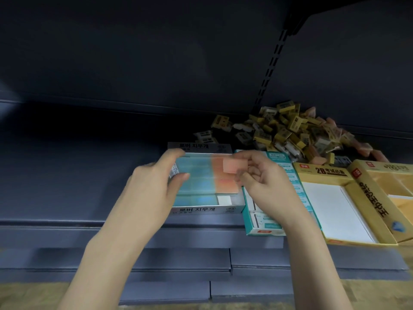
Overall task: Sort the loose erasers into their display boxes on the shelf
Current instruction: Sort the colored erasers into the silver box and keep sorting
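On a dark shelf, a left hand is gripping the grey display box by its left edge while the right hand is pinching a pink eraser just above the box's orange row; loose erasers are lying heaped behind.

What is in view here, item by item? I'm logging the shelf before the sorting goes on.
Grey box: one, holding blue and orange erasers, on the shelf at centre.
Pink eraser: one, held above the grey box.
Teal box: one, right of the grey box, partly hidden.
Yellow box: one, white inside, right of the teal box.
Second yellow box: one, at the right edge, cut off.
Eraser pile: many, mostly yellow with some pink, too many to count, behind the boxes.
Shelf: one, dark blue-grey.
Left hand: grips the grey box's left end.
Right hand: pinches the pink eraser.
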Demonstrator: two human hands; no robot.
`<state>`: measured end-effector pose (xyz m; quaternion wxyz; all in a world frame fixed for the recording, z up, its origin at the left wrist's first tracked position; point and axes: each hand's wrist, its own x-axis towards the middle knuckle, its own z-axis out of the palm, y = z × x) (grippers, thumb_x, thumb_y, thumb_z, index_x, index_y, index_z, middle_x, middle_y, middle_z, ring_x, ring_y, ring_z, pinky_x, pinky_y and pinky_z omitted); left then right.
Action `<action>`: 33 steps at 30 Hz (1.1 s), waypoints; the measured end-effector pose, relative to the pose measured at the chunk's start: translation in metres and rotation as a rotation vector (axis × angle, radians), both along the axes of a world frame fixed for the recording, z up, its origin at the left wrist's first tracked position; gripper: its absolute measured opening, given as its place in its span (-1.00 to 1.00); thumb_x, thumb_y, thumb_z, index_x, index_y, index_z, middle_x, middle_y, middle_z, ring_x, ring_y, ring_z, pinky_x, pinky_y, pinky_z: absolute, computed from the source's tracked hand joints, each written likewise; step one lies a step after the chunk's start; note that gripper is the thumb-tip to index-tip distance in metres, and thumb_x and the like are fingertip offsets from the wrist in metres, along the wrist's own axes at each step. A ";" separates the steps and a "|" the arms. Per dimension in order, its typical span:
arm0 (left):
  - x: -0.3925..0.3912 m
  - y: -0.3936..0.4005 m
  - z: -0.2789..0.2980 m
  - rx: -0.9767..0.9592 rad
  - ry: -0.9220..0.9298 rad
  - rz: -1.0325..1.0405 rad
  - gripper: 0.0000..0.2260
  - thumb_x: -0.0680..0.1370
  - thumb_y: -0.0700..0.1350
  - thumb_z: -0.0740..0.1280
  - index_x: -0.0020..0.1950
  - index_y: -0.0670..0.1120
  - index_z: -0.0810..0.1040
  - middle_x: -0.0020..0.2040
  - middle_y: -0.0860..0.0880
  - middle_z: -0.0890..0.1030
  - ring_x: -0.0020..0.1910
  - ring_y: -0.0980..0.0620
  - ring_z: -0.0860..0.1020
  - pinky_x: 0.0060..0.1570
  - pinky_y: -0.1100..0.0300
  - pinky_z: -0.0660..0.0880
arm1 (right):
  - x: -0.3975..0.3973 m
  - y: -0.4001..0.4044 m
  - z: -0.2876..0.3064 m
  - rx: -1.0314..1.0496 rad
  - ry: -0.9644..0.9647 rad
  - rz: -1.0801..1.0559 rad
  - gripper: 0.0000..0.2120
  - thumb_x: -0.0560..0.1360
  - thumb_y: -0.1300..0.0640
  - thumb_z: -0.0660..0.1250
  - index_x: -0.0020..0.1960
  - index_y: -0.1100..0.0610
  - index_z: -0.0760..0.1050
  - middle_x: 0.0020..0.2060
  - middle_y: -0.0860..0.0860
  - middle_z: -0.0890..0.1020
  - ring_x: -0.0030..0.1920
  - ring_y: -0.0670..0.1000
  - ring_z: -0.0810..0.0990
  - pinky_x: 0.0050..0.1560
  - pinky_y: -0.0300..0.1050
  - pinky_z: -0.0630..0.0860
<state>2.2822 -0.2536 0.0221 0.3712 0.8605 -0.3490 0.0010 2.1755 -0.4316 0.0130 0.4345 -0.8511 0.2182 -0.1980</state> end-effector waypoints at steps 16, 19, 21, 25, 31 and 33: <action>0.005 0.018 0.005 0.251 -0.192 -0.128 -0.91 0.39 -0.20 0.47 -0.14 -0.07 0.64 -0.24 0.04 0.57 -0.31 -0.10 0.54 -0.30 0.02 0.53 | -0.003 -0.009 0.005 0.054 -0.076 0.017 -0.67 0.46 0.28 0.37 -0.08 -0.17 0.46 -0.17 -0.12 0.58 -0.24 -0.21 0.53 -0.19 -0.29 0.52; 0.003 0.023 0.007 0.299 -0.230 -0.150 -0.88 0.36 -0.26 0.49 -0.16 -0.09 0.68 -0.22 0.02 0.55 -0.41 -0.10 0.53 -0.43 0.01 0.53 | -0.001 -0.009 0.004 0.022 -0.036 0.028 -0.73 0.46 0.26 0.36 -0.07 -0.13 0.49 -0.19 -0.14 0.60 -0.20 -0.13 0.56 -0.14 -0.21 0.54; 0.004 0.025 0.009 0.337 -0.251 -0.171 -0.87 0.33 -0.28 0.51 -0.21 -0.08 0.68 -0.26 0.02 0.50 -0.50 -0.06 0.49 -0.55 0.06 0.50 | 0.000 -0.009 0.003 0.018 -0.029 0.030 -0.75 0.46 0.26 0.36 -0.04 -0.10 0.51 -0.18 -0.12 0.61 -0.19 -0.12 0.56 -0.13 -0.20 0.54; 0.001 0.022 0.011 0.491 -0.333 -0.285 -0.87 0.54 -0.16 0.29 -0.03 0.01 0.62 -0.08 0.05 0.43 -0.27 0.03 0.54 -0.28 0.19 0.49 | 0.001 -0.008 0.003 -0.010 -0.015 0.032 -0.76 0.45 0.24 0.37 -0.03 -0.09 0.51 -0.19 -0.09 0.60 -0.23 -0.16 0.53 -0.17 -0.26 0.51; 0.009 0.015 0.015 0.545 -0.165 -0.186 -0.80 0.58 -0.04 0.20 -0.05 0.03 0.63 -0.06 0.11 0.45 -0.10 0.01 0.51 -0.06 0.12 0.48 | 0.001 -0.008 0.004 -0.013 -0.006 0.027 -0.78 0.46 0.24 0.36 0.00 -0.05 0.53 -0.21 -0.11 0.59 -0.25 -0.17 0.53 -0.19 -0.27 0.50; 0.011 0.012 0.015 0.542 -0.150 -0.159 -0.84 0.56 -0.09 0.24 -0.14 0.06 0.59 -0.08 0.14 0.45 -0.09 0.02 0.50 -0.08 0.14 0.48 | 0.000 -0.009 0.005 -0.012 -0.007 0.031 -0.77 0.46 0.25 0.36 0.01 -0.05 0.54 -0.20 -0.12 0.58 -0.26 -0.20 0.51 -0.22 -0.32 0.47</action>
